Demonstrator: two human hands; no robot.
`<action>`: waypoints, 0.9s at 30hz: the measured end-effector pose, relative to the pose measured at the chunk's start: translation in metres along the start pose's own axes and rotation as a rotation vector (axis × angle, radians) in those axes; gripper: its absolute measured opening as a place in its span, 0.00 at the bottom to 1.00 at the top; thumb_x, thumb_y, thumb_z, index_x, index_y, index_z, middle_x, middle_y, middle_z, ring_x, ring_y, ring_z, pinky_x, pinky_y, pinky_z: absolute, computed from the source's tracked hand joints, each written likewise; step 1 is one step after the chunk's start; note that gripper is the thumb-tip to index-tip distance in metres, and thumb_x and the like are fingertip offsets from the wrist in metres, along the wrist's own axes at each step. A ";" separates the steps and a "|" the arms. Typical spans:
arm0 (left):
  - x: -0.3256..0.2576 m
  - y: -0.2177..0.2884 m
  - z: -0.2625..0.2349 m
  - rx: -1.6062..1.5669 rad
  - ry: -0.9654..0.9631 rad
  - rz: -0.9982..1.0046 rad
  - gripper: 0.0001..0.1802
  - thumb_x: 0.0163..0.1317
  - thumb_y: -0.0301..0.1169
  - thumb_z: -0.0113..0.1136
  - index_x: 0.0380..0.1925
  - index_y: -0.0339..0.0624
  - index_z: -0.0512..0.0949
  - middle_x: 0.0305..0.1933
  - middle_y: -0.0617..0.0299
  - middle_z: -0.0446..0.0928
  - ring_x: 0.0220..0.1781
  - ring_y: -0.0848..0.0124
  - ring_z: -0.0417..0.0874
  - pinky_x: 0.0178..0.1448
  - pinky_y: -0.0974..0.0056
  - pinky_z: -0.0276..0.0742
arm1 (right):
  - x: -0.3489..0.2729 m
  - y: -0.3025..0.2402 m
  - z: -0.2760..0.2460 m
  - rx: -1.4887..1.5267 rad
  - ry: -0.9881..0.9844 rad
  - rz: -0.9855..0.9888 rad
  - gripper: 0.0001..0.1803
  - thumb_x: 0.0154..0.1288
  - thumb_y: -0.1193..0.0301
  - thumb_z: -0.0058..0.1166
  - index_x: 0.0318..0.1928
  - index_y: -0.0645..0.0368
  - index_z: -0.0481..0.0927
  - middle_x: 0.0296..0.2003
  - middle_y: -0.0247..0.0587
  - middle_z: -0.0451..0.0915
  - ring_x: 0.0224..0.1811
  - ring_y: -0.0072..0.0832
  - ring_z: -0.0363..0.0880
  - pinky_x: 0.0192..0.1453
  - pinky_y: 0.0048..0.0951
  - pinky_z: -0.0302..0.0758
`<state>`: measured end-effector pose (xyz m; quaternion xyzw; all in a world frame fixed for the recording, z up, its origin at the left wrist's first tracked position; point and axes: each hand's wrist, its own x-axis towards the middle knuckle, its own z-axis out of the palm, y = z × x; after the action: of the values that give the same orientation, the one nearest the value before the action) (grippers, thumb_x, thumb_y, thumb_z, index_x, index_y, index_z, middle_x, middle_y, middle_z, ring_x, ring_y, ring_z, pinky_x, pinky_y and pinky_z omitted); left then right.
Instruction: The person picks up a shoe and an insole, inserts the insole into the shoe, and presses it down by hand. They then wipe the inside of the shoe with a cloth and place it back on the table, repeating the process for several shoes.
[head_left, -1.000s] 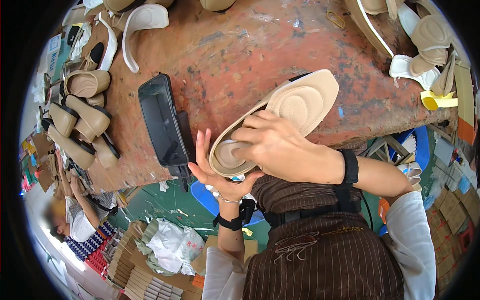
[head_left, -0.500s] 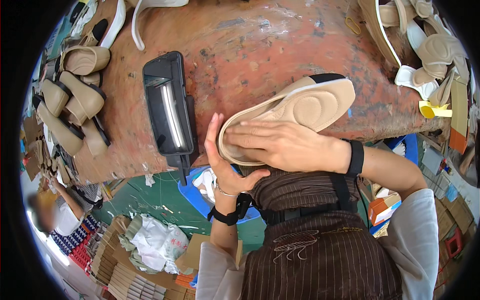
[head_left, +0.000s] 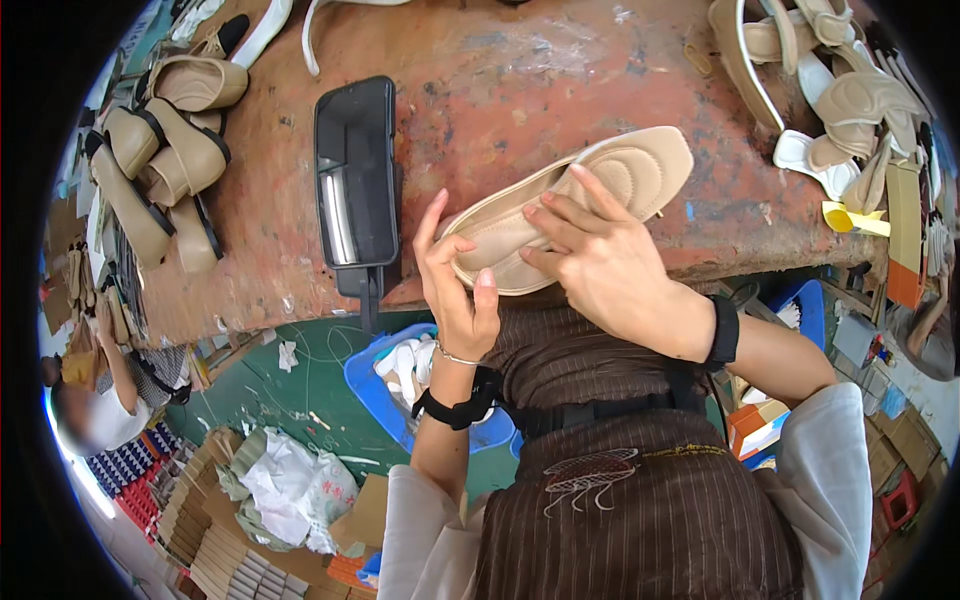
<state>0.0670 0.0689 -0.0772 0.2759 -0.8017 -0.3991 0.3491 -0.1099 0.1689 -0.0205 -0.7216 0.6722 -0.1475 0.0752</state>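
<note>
A beige padded shoe sole lies slanted over the front edge of the worn red workbench. My left hand cups its heel end from below, thumb up against the edge. My right hand rests on top of the sole's middle, fingers spread and pressing down on the insole. Both hands grip the same sole.
A black tray-like tool with a shiny metal bar lies left of the sole. Beige sandals are piled at the far left and more sandal parts at the far right. A blue bin sits below the bench. Another person sits at lower left.
The sole has shifted right and turned flatter on the bench edge. My right hand slid from the heel toward the middle, fingers now spread. My left hand stays under the heel.
</note>
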 end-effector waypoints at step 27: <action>0.007 0.102 0.057 0.669 -0.665 0.003 0.27 0.47 0.39 0.73 0.50 0.45 0.83 0.62 0.55 0.76 0.36 0.55 0.82 0.30 0.59 0.83 | -0.019 0.021 0.003 -0.057 0.226 0.281 0.23 0.58 0.78 0.48 0.55 0.74 0.76 0.53 0.59 0.77 0.62 0.48 0.75 0.79 0.56 0.50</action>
<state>0.0014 0.1434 -0.0153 0.2293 -0.9550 -0.1851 -0.0340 -0.1300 0.1855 -0.0315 -0.6013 0.7744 -0.1967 -0.0014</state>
